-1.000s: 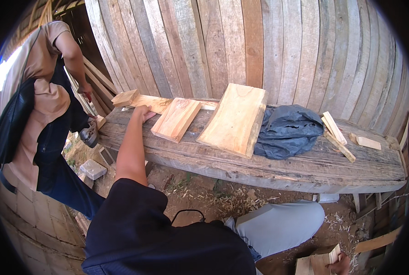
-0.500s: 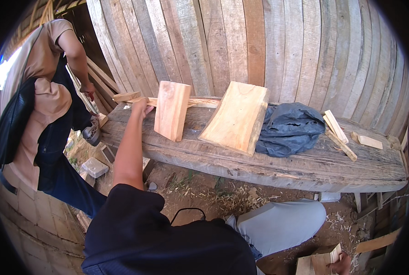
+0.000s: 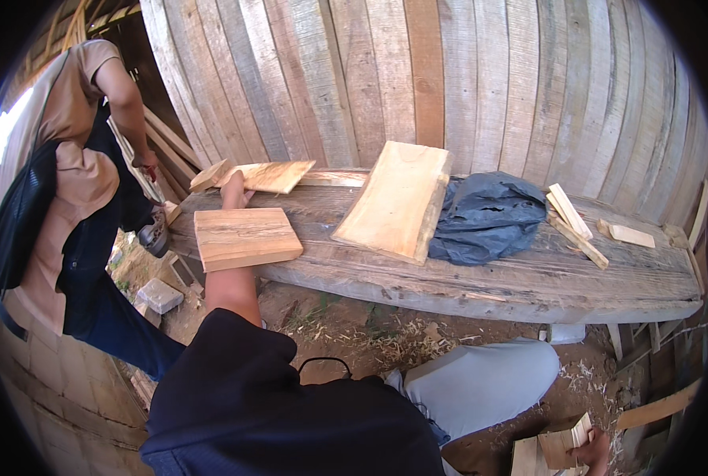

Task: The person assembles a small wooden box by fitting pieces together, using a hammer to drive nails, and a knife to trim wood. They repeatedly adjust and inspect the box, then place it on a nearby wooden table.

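My left arm reaches across the bench, and my left hand (image 3: 234, 190) is closed at the near edge of a tilted pale wooden board (image 3: 278, 175) by the wall. A thick wooden block (image 3: 247, 236) lies over my left forearm, hiding part of it; whether it rests there or is tipping I cannot tell. To its right, a wide slab (image 3: 393, 202) leans against a crumpled dark plastic bag (image 3: 489, 216). Low at the right, my right hand (image 3: 593, 451) grips a small wooden block (image 3: 558, 449), beside other pieces partly cut off by the picture's edge.
The weathered bench (image 3: 417, 279) runs along a plank wall (image 3: 465, 95). Wood offcuts (image 3: 572, 213) lie at its right end. Another person (image 3: 80, 174) bends over at the left with a hand low. Wood shavings (image 3: 401, 341) and a grey brick (image 3: 159, 295) lie on the ground.
The thick block has tipped from upright down over my left forearm. The board at my left hand has turned, showing its broad face. My right hand still grips its block.
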Available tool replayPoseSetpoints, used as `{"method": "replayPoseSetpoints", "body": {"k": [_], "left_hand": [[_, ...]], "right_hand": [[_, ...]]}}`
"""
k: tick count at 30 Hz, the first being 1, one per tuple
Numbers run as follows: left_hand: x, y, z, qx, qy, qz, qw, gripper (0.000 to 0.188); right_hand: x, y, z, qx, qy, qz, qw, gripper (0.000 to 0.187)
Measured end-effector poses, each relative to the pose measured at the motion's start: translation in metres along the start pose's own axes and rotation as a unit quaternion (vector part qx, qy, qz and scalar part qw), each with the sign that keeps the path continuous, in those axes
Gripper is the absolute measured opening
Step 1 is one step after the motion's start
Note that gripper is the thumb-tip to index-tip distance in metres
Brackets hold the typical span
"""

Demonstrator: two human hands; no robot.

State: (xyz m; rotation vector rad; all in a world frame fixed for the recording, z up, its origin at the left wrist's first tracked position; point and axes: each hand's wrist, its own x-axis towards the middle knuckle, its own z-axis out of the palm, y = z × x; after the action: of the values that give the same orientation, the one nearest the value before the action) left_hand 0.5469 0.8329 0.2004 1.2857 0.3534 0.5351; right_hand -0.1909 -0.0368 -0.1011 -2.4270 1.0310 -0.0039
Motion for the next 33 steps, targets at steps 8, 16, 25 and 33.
{"method": "replayPoseSetpoints", "body": {"k": [8,16,25,33], "left_hand": [[0.015,-0.006,0.004,0.082,0.027,0.04,0.995,0.044],[0.057,-0.022,-0.033,0.023,0.123,0.116,0.985,0.068],[0.026,0.006,-0.013,0.035,0.112,0.146,0.982,0.049],[-0.051,0.044,-0.01,0.038,0.188,0.152,0.97,0.04]], "right_hand": [[-0.01,-0.016,-0.011,0.017,-0.005,-0.007,1.0,0.066],[0.007,-0.012,0.004,0.002,0.0,-0.015,1.0,0.067],[0.004,-0.001,-0.002,0.0,-0.005,-0.017,1.0,0.06],[0.003,0.005,-0.001,0.024,0.008,-0.025,0.999,0.058]]}}
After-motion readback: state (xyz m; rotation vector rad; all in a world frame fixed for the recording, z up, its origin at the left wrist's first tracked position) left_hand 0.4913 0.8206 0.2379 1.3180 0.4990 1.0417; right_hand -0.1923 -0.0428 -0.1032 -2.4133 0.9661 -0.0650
